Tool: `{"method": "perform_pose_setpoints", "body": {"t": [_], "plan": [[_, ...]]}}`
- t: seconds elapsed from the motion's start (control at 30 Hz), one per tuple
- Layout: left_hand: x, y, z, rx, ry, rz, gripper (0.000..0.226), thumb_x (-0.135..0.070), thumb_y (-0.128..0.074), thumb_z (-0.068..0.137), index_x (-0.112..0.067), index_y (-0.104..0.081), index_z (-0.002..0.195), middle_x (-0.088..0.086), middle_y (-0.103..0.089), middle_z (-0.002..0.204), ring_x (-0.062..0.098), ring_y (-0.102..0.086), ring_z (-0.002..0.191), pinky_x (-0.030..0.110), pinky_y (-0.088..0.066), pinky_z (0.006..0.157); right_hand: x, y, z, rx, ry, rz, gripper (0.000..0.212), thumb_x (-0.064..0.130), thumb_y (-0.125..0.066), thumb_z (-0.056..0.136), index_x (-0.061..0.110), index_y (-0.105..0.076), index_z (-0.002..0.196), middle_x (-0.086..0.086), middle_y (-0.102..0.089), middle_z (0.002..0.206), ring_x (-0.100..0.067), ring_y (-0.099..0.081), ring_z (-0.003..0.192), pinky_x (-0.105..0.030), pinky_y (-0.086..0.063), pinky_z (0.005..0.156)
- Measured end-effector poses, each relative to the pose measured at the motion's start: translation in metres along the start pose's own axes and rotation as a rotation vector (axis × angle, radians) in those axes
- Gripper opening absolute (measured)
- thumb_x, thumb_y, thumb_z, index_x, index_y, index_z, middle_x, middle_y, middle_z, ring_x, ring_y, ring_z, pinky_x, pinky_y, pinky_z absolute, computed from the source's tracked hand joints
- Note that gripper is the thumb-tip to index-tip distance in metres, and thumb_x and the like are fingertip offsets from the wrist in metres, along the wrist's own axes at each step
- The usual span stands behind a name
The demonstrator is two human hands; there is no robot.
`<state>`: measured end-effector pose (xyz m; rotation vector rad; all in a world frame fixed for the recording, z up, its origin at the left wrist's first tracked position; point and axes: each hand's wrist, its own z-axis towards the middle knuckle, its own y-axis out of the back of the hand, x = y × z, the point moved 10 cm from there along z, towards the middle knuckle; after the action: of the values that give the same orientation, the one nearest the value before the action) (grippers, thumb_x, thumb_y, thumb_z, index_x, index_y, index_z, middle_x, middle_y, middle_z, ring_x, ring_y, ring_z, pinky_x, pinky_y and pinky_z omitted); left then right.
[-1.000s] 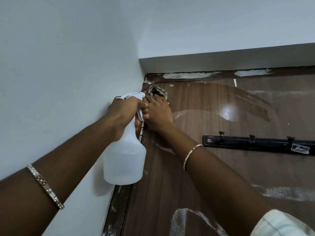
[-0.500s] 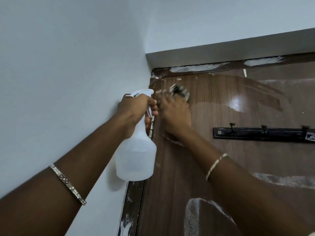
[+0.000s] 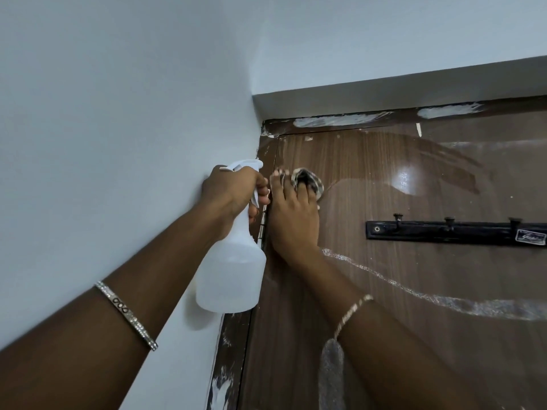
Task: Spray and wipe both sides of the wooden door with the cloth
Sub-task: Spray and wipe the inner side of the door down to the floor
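The wooden door (image 3: pixel 458 276) fills the right of the view, shut in its frame (image 3: pixel 231 365), with only this one face showing. The cloth (image 3: pixel 307 180) lies bunched against the panel near the top corner on the hinge side, just below the upper rail of the frame. The right-hand grip (image 3: pixel 293 220) rests on it with fingers stretched nearly straight, pressing the wad flat to the wood rather than closing round it; the cloth pokes out past the fingertips. Just beside it, at the door's edge, the left-hand grip (image 3: pixel 233 190) is clamped round the neck of the spray bottle (image 3: pixel 233 276), which hangs upright against the white wall (image 3: pixel 118 143), a finger at the trigger.

The step in hand looks like wiping this face, up by the corner. A glossy sheen marks the upper panel, while pale streaks cross the wood lower down and white smears sit on the frame's top rail. The next move probably calls for steady pressure and strokes carried outward and down, around the black hook rail (image 3: pixel 455 233) to the right, whose pegs could snag the cloth. The far face cannot be seen, so it presumably waits for the door to be swung open.
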<state>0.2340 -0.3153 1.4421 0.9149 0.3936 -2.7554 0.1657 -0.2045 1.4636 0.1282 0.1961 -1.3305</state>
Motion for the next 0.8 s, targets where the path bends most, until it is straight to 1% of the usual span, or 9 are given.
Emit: {"method": "perform_pose_setpoints", "body": {"t": [0.07, 0.1, 0.17, 0.23, 0.33, 0.4, 0.6, 0.73, 0.8], "plan": [[-0.001, -0.001, 0.000, -0.002, -0.007, -0.009, 0.015, -0.012, -0.058, 0.084, -0.014, -0.067, 0.096, 0.011, -0.069, 0.075, 0.014, -0.050, 0.034, 0.019, -0.041, 0.041, -0.002, -0.004, 0.025, 0.059, -0.028, 0.002, 0.065, 0.026, -0.038, 0.104, 0.011, -0.014, 0.163, -0.015, -0.025, 0.167, -0.036, -0.025, 0.152, -0.049, -0.016, 0.126], [-0.002, 0.000, 0.001, -0.008, -0.011, -0.011, 0.015, -0.012, -0.058, 0.084, -0.014, -0.067, 0.097, 0.011, -0.070, 0.076, 0.013, -0.049, 0.033, 0.019, -0.041, 0.040, 0.001, -0.006, 0.026, 0.057, -0.056, -0.009, 0.065, 0.027, -0.040, 0.105, 0.011, -0.017, 0.163, -0.014, -0.028, 0.166, -0.036, -0.028, 0.151, -0.049, -0.018, 0.125], [-0.003, 0.001, 0.002, -0.021, -0.018, -0.012, 0.017, -0.012, -0.058, 0.085, -0.013, -0.068, 0.098, 0.012, -0.071, 0.076, 0.013, -0.049, 0.032, 0.019, -0.041, 0.040, 0.008, -0.007, 0.003, -0.039, -0.153, 0.008, 0.066, 0.034, -0.053, 0.101, 0.010, -0.032, 0.159, -0.014, -0.046, 0.156, -0.036, -0.043, 0.142, -0.049, -0.028, 0.120], [-0.002, -0.001, 0.002, -0.009, -0.013, -0.020, 0.018, -0.011, -0.057, 0.085, -0.014, -0.067, 0.100, 0.011, -0.069, 0.076, 0.013, -0.049, 0.033, 0.018, -0.040, 0.039, 0.021, -0.011, -0.040, -0.099, -0.169, 0.039, 0.066, 0.033, -0.064, 0.097, 0.007, -0.043, 0.154, -0.015, -0.058, 0.144, -0.036, -0.054, 0.132, -0.050, -0.036, 0.115], [0.000, -0.003, 0.000, 0.023, -0.004, -0.020, 0.012, -0.011, -0.057, 0.087, -0.010, -0.064, 0.097, 0.012, -0.065, 0.077, 0.011, -0.050, 0.033, 0.017, -0.038, 0.038, 0.028, -0.011, -0.095, -0.152, -0.164, 0.040, 0.069, 0.026, -0.070, 0.095, 0.005, -0.042, 0.154, -0.018, -0.053, 0.150, -0.036, -0.056, 0.130, -0.050, -0.032, 0.116], [0.001, -0.003, -0.002, 0.032, -0.001, -0.014, 0.011, -0.011, -0.057, 0.087, -0.011, -0.063, 0.096, 0.012, -0.064, 0.076, 0.010, -0.051, 0.034, 0.017, -0.037, 0.038, 0.029, -0.011, -0.109, -0.130, -0.157, 0.028, 0.073, 0.029, -0.073, 0.092, 0.005, -0.042, 0.154, -0.019, -0.052, 0.151, -0.037, -0.055, 0.131, -0.050, -0.029, 0.117], [0.001, -0.002, -0.001, 0.034, -0.003, 0.005, 0.018, -0.012, -0.056, 0.087, -0.016, -0.064, 0.103, 0.011, -0.067, 0.078, 0.010, -0.050, 0.032, 0.017, -0.038, 0.038, 0.019, -0.007, -0.057, -0.116, -0.083, 0.039, 0.070, 0.034, -0.061, 0.099, 0.006, -0.036, 0.157, -0.019, -0.049, 0.153, -0.039, -0.046, 0.140, -0.051, -0.030, 0.120], [0.004, 0.001, -0.001, 0.007, 0.012, 0.061, 0.013, -0.016, -0.060, 0.082, -0.007, -0.068, 0.086, 0.013, -0.071, 0.076, 0.016, -0.047, 0.034, 0.021, -0.041, 0.042, 0.008, -0.006, 0.011, 0.028, -0.022, 0.005, 0.067, 0.030, -0.042, 0.106, 0.009, -0.015, 0.163, -0.017, -0.026, 0.166, -0.037, -0.025, 0.152, -0.048, -0.016, 0.126], [0.005, 0.003, 0.000, 0.004, 0.017, 0.085, 0.016, -0.019, -0.060, 0.078, -0.005, -0.069, 0.079, 0.013, -0.072, 0.075, 0.018, -0.046, 0.037, 0.022, -0.041, 0.043, 0.008, -0.007, 0.016, 0.036, -0.033, 0.012, 0.066, 0.031, -0.041, 0.106, 0.010, -0.016, 0.163, -0.016, -0.029, 0.166, -0.036, -0.026, 0.152, -0.048, -0.016, 0.126]]}}
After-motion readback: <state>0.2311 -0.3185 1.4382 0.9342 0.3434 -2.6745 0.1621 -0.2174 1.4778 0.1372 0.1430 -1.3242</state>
